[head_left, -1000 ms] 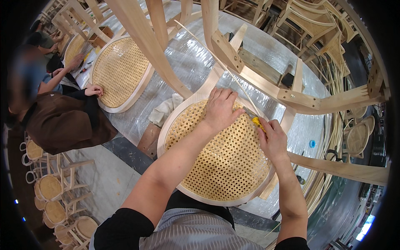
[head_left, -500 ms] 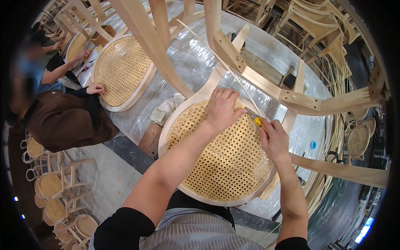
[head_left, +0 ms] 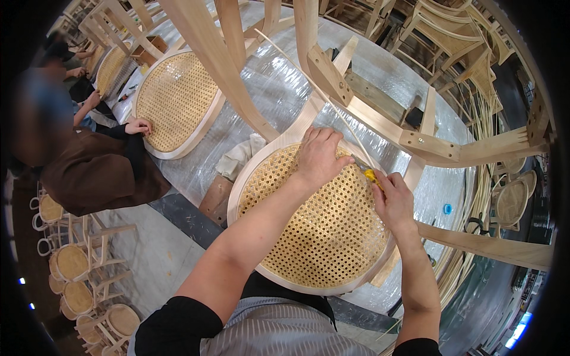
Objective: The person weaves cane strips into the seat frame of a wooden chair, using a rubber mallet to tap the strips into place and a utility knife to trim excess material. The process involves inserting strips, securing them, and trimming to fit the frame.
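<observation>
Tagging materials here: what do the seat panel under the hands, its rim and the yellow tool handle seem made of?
Seat panel: probably cane, though plastic strands are possible; golden, slightly shiny, in an open lattice of small holes.
Rim: likely wood, smooth and apparently unvarnished, going by its pale, matt surface.
Tool handle: perhaps plastic, from its bright yellow; too little shows to judge finish.

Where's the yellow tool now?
The yellow tool is right of centre in the head view, in the right hand, at the upper right rim of the woven seat.
</observation>
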Demonstrator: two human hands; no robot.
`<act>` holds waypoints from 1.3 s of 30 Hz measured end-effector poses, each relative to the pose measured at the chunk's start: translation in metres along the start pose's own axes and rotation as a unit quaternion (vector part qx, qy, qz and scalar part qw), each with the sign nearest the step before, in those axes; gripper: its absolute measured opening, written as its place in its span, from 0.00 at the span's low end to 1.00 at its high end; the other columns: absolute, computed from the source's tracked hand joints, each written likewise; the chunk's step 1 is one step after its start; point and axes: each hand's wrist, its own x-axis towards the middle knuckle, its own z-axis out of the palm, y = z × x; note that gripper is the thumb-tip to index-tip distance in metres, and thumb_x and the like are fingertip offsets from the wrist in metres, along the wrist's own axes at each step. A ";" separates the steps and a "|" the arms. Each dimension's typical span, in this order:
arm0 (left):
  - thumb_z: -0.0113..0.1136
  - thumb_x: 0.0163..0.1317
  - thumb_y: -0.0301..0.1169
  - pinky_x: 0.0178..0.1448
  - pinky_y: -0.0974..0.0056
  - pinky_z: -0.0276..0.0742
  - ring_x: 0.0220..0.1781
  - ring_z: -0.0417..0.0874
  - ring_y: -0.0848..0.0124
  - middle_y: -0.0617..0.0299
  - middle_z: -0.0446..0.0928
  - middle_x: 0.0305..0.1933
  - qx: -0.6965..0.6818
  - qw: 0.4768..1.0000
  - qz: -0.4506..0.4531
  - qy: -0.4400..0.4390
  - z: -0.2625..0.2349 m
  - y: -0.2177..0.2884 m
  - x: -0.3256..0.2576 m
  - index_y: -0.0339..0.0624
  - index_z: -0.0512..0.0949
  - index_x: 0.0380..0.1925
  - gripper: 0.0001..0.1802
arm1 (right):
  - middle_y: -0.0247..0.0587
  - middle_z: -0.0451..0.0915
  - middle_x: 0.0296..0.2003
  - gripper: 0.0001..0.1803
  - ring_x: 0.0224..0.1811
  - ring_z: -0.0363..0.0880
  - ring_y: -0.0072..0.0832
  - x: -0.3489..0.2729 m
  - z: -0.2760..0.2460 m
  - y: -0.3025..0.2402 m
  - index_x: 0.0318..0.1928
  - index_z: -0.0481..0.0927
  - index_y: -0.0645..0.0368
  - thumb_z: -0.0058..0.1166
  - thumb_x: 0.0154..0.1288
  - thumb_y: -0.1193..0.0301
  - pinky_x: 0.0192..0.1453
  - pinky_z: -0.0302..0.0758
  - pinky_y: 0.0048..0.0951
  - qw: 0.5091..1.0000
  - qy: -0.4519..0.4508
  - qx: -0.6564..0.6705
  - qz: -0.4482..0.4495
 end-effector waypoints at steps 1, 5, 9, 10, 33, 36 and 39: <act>0.81 0.55 0.45 0.80 0.46 0.64 0.66 0.79 0.50 0.48 0.83 0.58 0.003 1.000 -0.002 0.000 0.000 -0.001 0.000 0.33 0.84 0.57 0.35 | 0.45 0.81 0.39 0.19 0.34 0.85 0.43 0.000 0.000 0.000 0.61 0.87 0.57 0.65 0.72 0.69 0.40 0.83 0.43 1.000 -0.001 0.000 0.000; 0.82 0.54 0.45 0.80 0.46 0.64 0.66 0.79 0.50 0.48 0.83 0.57 -0.003 1.000 -0.006 0.002 0.001 0.002 0.000 0.33 0.84 0.56 0.35 | 0.45 0.81 0.39 0.20 0.35 0.84 0.43 -0.001 0.000 0.002 0.62 0.86 0.57 0.65 0.72 0.69 0.40 0.83 0.42 1.000 -0.001 -0.001 0.002; 0.83 0.53 0.46 0.79 0.46 0.65 0.65 0.79 0.50 0.48 0.84 0.57 -0.007 1.000 -0.003 0.007 0.001 0.002 0.000 0.33 0.84 0.55 0.35 | 0.46 0.80 0.40 0.20 0.36 0.84 0.43 -0.002 0.000 0.003 0.62 0.86 0.57 0.65 0.72 0.69 0.41 0.83 0.42 1.000 0.003 -0.002 -0.003; 0.83 0.53 0.46 0.79 0.46 0.65 0.65 0.79 0.50 0.48 0.84 0.56 -0.005 1.000 -0.002 0.011 0.002 0.001 0.000 0.33 0.84 0.55 0.35 | 0.46 0.80 0.40 0.20 0.36 0.84 0.43 -0.001 0.000 0.002 0.62 0.86 0.57 0.65 0.72 0.69 0.41 0.83 0.42 1.000 0.002 0.001 -0.002; 0.82 0.52 0.48 0.82 0.41 0.60 0.67 0.79 0.51 0.49 0.83 0.57 -0.012 1.000 -0.013 0.016 0.005 0.000 -0.001 0.36 0.84 0.55 0.36 | 0.46 0.80 0.40 0.21 0.36 0.83 0.43 -0.004 0.003 0.005 0.63 0.86 0.57 0.65 0.71 0.70 0.41 0.83 0.42 1.000 0.012 -0.003 -0.006; 0.83 0.52 0.49 0.84 0.40 0.59 0.68 0.78 0.50 0.49 0.83 0.58 -0.005 1.000 -0.024 0.006 0.004 0.002 -0.001 0.37 0.83 0.56 0.37 | 0.46 0.80 0.39 0.21 0.36 0.83 0.43 -0.006 0.002 0.006 0.62 0.87 0.57 0.66 0.70 0.70 0.40 0.83 0.42 1.000 0.019 -0.015 -0.011; 0.83 0.51 0.51 0.85 0.39 0.58 0.69 0.77 0.50 0.50 0.82 0.60 0.007 0.999 -0.035 -0.004 0.005 0.006 -0.001 0.39 0.83 0.57 0.39 | 0.46 0.80 0.38 0.21 0.36 0.83 0.43 -0.009 0.000 0.010 0.62 0.87 0.56 0.66 0.70 0.70 0.40 0.83 0.42 1.000 0.020 -0.016 -0.009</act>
